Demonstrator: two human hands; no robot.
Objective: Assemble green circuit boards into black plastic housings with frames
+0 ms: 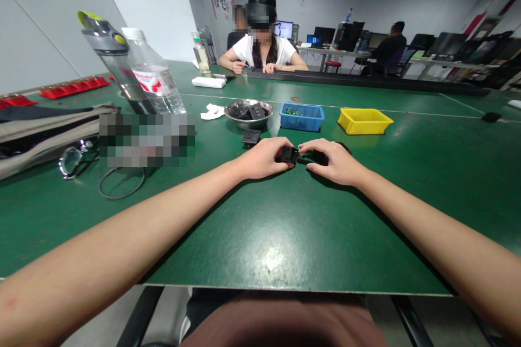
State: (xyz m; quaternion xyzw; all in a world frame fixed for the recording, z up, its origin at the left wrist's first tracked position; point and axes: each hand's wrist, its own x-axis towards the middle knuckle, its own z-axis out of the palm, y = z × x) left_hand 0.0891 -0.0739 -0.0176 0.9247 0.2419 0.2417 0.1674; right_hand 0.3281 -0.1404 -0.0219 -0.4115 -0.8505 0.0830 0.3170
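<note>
My left hand (269, 158) is closed around a small black part (287, 155) just above the green table (260, 227). Facing it, my right hand (331, 161) has its thumb and fingers curved around another dark piece (320, 157), partly hidden by the fingers. A small greenish bit shows between the two pieces; whether they touch is unclear. Behind my left hand lies a square black part (251, 137). A metal bowl (249, 123) of black parts, a blue bin (301, 121) with small green pieces and a yellow bin (364, 122) stand beyond my hands.
At the left are a grey bottle (118, 59), a clear water bottle (154, 78), a bag (49, 141), glasses (70, 162) and a cable loop (122, 195). Crumpled tissue (212, 112) lies beside the bowl. Across the table sits a person (264, 54) behind a long black strip (358, 80).
</note>
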